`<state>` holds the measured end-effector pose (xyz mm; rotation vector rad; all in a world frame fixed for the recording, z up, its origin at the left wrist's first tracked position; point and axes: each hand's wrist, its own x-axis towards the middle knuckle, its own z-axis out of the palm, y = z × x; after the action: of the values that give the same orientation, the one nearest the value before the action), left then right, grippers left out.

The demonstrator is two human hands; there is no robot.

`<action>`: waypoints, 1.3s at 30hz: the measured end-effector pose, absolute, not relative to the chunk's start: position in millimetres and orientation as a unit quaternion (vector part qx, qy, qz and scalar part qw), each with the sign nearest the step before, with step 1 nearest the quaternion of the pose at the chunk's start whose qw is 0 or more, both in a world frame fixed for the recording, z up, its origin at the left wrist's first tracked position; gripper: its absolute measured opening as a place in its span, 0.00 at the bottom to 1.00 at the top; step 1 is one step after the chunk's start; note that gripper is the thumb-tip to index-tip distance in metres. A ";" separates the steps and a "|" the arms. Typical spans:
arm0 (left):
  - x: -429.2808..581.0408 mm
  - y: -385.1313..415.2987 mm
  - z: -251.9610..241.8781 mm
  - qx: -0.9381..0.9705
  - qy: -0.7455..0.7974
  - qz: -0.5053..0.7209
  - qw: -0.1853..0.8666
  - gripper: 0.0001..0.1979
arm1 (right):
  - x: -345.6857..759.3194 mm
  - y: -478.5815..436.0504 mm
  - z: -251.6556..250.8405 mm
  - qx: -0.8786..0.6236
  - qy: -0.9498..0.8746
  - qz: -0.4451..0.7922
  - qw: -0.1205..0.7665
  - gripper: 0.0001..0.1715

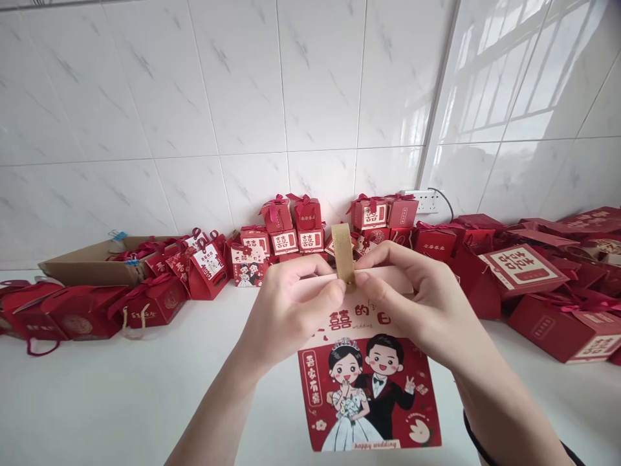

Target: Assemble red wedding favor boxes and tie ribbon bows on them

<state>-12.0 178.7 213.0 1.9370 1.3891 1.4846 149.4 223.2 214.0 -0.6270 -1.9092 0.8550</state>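
Both hands pinch the folded top edge of a red and cream wedding gift bag (373,395), printed with a cartoon bride and groom, in the head view. From that top edge a gold strap (343,252) stands up as a loop. My left hand (305,304) grips the edge just left of the strap, thumb in front and fingers behind. On the other side my right hand (407,291) holds the same edge, its thumb and fingertip close to the strap's base. The bag's upper corners are partly covered by my hands.
Small red gift boxes (284,241) are stacked against the tiled wall (242,97). A cardboard tray (92,262) with red boxes stands at the left, more red boxes (563,323) are piled right. A power strip (427,201) is at the wall. Everything rests on a white tabletop (145,395).
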 end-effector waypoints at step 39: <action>-11.7 176.6 211.7 0.668 0.483 0.525 0.212 0.10 | 149.5 223.8 211.6 -0.250 -0.793 0.307 0.463 0.09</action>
<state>-11.7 176.6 211.7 1.8547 1.3407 1.4579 149.5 223.8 211.6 -0.6158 -1.9499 0.7537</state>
